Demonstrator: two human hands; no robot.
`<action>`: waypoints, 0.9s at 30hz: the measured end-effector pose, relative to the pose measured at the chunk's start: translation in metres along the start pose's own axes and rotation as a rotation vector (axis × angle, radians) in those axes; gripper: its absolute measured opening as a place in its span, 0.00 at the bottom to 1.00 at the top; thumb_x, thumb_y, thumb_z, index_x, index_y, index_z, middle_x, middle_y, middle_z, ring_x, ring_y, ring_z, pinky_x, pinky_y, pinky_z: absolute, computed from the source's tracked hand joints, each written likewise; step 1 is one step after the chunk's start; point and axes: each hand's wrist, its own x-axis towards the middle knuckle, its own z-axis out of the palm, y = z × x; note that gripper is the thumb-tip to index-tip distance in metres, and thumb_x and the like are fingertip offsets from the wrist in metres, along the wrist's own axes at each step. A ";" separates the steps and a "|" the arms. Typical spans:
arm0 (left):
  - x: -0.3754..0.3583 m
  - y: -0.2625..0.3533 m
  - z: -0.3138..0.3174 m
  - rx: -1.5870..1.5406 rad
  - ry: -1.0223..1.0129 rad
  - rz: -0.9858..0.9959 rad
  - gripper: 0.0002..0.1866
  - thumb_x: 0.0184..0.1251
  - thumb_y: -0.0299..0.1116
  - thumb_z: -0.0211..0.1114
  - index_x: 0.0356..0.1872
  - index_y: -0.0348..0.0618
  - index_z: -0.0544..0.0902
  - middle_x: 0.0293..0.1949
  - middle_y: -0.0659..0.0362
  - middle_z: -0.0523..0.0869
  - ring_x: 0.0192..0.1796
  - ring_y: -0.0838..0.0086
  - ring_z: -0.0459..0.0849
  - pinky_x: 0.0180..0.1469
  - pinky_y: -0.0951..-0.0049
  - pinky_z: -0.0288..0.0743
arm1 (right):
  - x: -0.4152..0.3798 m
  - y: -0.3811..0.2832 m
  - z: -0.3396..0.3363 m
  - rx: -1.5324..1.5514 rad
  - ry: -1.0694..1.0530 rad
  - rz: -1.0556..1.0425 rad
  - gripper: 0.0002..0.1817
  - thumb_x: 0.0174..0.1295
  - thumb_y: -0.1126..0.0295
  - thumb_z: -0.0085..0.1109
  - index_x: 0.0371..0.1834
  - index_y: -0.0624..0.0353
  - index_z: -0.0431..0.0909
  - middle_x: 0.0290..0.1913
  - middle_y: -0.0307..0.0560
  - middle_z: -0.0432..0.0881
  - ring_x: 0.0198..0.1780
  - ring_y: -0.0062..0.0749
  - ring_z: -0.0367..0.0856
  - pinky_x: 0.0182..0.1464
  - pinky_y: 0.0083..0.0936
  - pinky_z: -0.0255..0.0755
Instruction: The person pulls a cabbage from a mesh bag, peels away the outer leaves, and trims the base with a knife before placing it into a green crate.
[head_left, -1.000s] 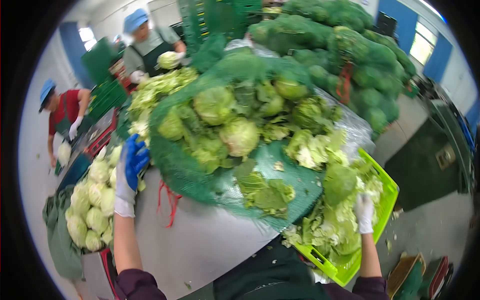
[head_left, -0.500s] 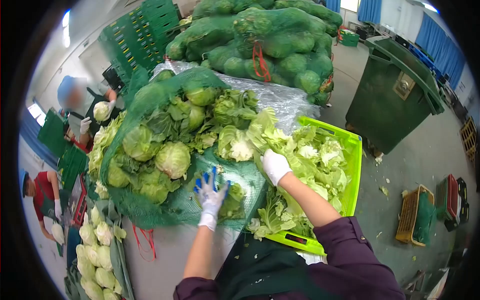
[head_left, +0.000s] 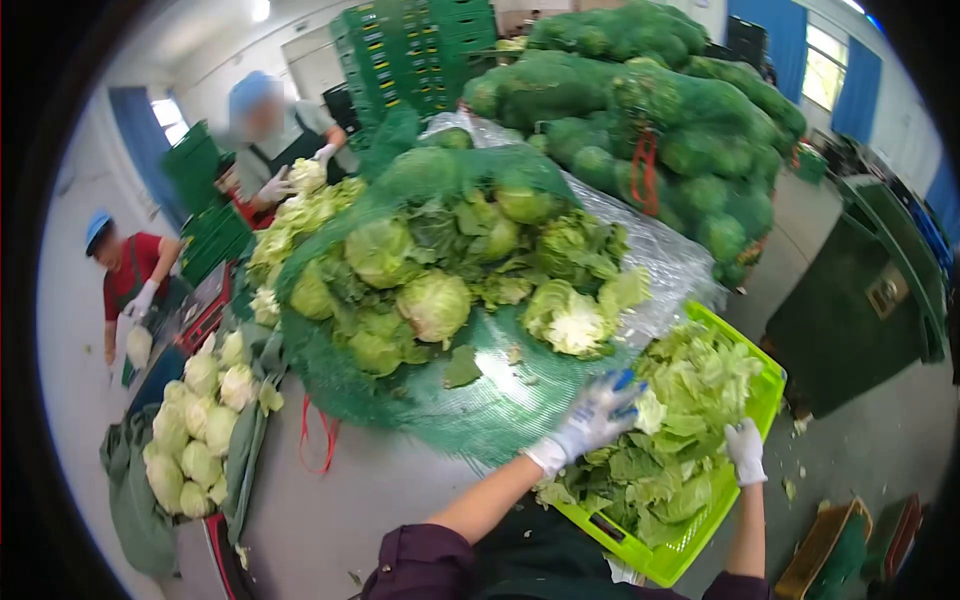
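My left hand (head_left: pixel 598 418), in a white glove with blue fingertips, reaches over the near left side of a lime-green crate (head_left: pixel 774 385) with its fingers stretched out. Close to the fingertips is a pale cabbage piece (head_left: pixel 650 411). My right hand (head_left: pixel 745 452), also in a white glove, is closed around the crate's right rim. Loose cabbage leaves (head_left: pixel 680 455) fill the crate. A cabbage with its cut white base (head_left: pixel 578 328) showing lies on green mesh (head_left: pixel 450 405), beside several whole cabbages (head_left: pixel 434 305) in an opened mesh sack.
Full mesh sacks (head_left: pixel 690 140) are piled behind, near plastic film (head_left: pixel 660 235). A green wheeled bin (head_left: pixel 850 310) stands at right. Trimmed cabbages (head_left: pixel 200 430) fill a cloth-lined container at left. Two co-workers in blue caps handle cabbages at left; one wears a red shirt (head_left: pixel 145 265).
My left hand has moved right from the mesh to the crate. My right hand has gone from the leaves to the crate's right rim. The view has turned left.
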 end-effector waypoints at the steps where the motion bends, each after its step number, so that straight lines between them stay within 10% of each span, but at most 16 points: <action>1: 0.003 -0.023 -0.018 0.092 0.073 -0.007 0.23 0.61 0.40 0.64 0.58 0.51 0.77 0.59 0.42 0.73 0.61 0.49 0.72 0.64 0.56 0.65 | 0.005 0.019 0.008 -0.101 0.071 -0.129 0.15 0.56 0.61 0.60 0.33 0.64 0.74 0.25 0.56 0.80 0.24 0.44 0.81 0.27 0.37 0.74; 3: 0.010 -0.058 -0.071 0.275 0.181 -0.061 0.22 0.60 0.40 0.64 0.57 0.50 0.78 0.58 0.43 0.75 0.60 0.49 0.73 0.64 0.56 0.65 | 0.012 0.037 0.016 -0.193 0.140 -0.269 0.14 0.56 0.63 0.60 0.32 0.65 0.72 0.22 0.53 0.78 0.21 0.40 0.80 0.23 0.34 0.72; 5: 0.013 -0.083 -0.129 0.537 0.218 -0.162 0.22 0.61 0.42 0.62 0.57 0.51 0.77 0.58 0.43 0.75 0.61 0.49 0.72 0.67 0.56 0.62 | 0.005 0.029 0.000 -0.327 -0.419 -0.052 0.14 0.56 0.64 0.60 0.31 0.64 0.69 0.20 0.48 0.76 0.15 0.33 0.75 0.19 0.31 0.69; 9: 0.010 -0.132 -0.205 0.975 -0.030 -0.440 0.26 0.62 0.49 0.59 0.61 0.56 0.75 0.64 0.44 0.69 0.68 0.50 0.64 0.71 0.52 0.51 | -0.036 -0.035 -0.022 0.484 -0.431 0.071 0.09 0.62 0.67 0.59 0.33 0.60 0.72 0.17 0.39 0.72 0.13 0.22 0.69 0.15 0.22 0.64; 14: 0.005 -0.131 -0.192 1.084 -0.175 -0.618 0.31 0.60 0.58 0.58 0.64 0.62 0.72 0.71 0.45 0.60 0.74 0.52 0.53 0.75 0.52 0.39 | -0.032 -0.026 0.018 0.207 -0.294 0.007 0.10 0.63 0.66 0.58 0.32 0.61 0.70 0.19 0.39 0.73 0.14 0.23 0.71 0.15 0.21 0.65; 27: -0.071 -0.042 -0.170 0.867 -0.044 -0.289 0.27 0.62 0.49 0.59 0.62 0.54 0.73 0.66 0.48 0.66 0.68 0.48 0.63 0.68 0.46 0.55 | -0.068 -0.074 0.013 0.480 -0.364 -0.194 0.12 0.68 0.68 0.52 0.52 0.59 0.73 0.24 0.37 0.73 0.18 0.18 0.71 0.20 0.18 0.67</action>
